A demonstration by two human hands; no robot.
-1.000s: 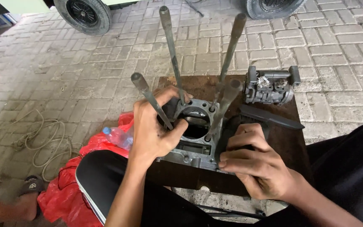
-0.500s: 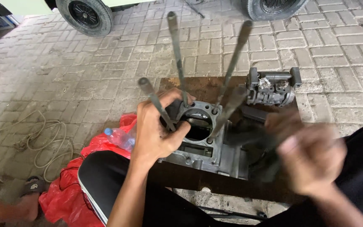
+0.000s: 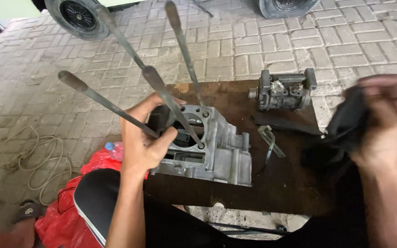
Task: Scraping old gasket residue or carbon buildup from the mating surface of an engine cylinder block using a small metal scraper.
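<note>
A grey metal engine case with a round bore and several long studs sticking up sits on a dark brown board. My left hand grips its left side, fingers around one stud. My right hand is raised at the right, blurred, clutching a dark rag clear of the case. A smaller grey cylinder head part stands at the board's far edge.
A thin bent metal strip and a flat dark piece lie on the board. Red cloth and a plastic bottle lie left on the brick paving, beside a rope. Vehicle wheels stand behind.
My right hand left the engine case and lifted away to the right with the dark rag. The left hand kept its grip and the case tilted so the studs lean left.
</note>
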